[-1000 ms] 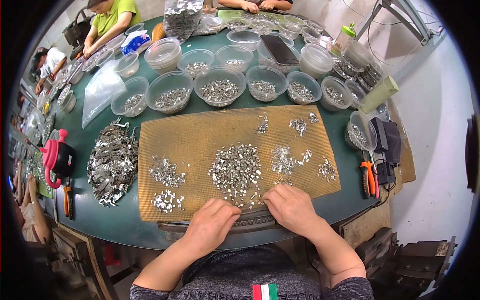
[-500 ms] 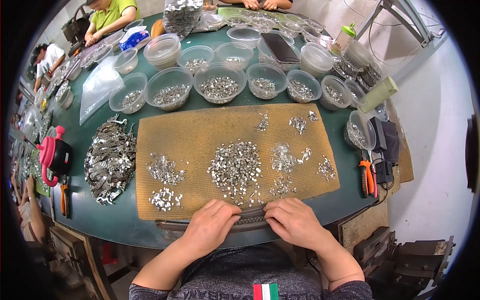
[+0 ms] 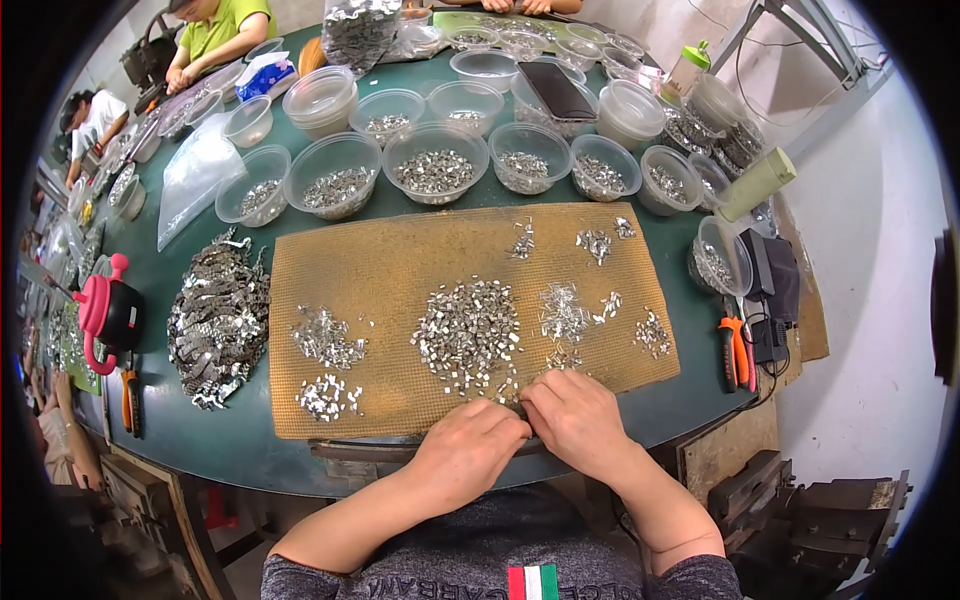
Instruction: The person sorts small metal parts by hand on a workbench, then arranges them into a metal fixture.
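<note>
Whatever lies between the fingertips of the left hand (image 3: 470,450) and right hand (image 3: 577,418) is hidden, and both cover part of the bar (image 3: 360,453) by the mat (image 3: 380,240). Pieces in the central pile (image 3: 466,335) are too small to make out in detail. The top edge cuts off the bag (image 3: 360,38) and the facing co-worker (image 3: 537,6); the phone (image 3: 557,92) partly hides a bowl (image 3: 529,113).

L hand (image 3: 466,450) moved twd R hand (image 3: 577,416) (gap b/w them nearly gone vs. before).
</note>
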The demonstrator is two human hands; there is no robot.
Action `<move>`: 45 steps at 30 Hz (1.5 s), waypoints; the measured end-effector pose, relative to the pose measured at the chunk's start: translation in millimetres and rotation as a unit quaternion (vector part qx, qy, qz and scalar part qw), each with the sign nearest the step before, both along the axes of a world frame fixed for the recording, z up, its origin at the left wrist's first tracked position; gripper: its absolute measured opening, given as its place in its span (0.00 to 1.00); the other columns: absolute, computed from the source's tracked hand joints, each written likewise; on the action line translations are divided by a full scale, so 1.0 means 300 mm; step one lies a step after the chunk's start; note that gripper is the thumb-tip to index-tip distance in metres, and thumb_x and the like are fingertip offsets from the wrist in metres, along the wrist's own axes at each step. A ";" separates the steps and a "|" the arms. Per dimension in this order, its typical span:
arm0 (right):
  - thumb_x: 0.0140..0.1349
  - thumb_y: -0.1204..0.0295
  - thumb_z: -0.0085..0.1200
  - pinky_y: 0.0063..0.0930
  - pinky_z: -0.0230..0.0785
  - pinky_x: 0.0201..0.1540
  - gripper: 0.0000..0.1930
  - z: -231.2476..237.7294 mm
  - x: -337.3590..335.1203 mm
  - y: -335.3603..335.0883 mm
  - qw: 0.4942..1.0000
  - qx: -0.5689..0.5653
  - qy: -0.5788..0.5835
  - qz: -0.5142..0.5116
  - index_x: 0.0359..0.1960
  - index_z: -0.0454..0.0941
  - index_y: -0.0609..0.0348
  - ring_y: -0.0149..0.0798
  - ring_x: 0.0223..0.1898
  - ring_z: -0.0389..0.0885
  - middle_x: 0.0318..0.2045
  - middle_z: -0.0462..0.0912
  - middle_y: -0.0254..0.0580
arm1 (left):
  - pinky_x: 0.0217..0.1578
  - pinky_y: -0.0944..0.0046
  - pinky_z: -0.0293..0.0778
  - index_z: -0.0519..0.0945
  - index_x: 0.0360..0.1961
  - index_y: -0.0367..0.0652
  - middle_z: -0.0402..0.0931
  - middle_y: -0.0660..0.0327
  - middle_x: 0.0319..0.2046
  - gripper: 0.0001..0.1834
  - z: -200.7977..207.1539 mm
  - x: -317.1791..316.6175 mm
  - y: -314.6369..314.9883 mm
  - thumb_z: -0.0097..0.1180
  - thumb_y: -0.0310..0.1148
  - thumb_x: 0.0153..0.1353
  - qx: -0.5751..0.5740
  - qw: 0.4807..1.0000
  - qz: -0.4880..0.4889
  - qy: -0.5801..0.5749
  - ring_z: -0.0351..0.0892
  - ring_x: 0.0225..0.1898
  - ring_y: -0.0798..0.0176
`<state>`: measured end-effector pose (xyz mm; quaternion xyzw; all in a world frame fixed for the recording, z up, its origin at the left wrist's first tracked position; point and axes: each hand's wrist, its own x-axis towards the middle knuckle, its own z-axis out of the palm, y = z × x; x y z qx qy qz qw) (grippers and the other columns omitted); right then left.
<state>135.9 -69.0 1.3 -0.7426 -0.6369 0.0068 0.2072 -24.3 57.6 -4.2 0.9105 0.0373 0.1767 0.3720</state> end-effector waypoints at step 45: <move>0.61 0.72 0.65 0.38 0.77 0.36 0.07 0.013 -0.004 0.006 0.998 -0.002 0.063 0.003 0.35 0.78 0.56 0.45 0.36 0.83 0.32 0.79 0.39 | 0.36 0.55 0.78 0.82 0.37 0.43 0.76 0.59 0.32 0.06 -0.017 0.008 0.088 0.66 0.28 0.60 0.099 0.992 0.080 0.012 0.80 0.36 0.53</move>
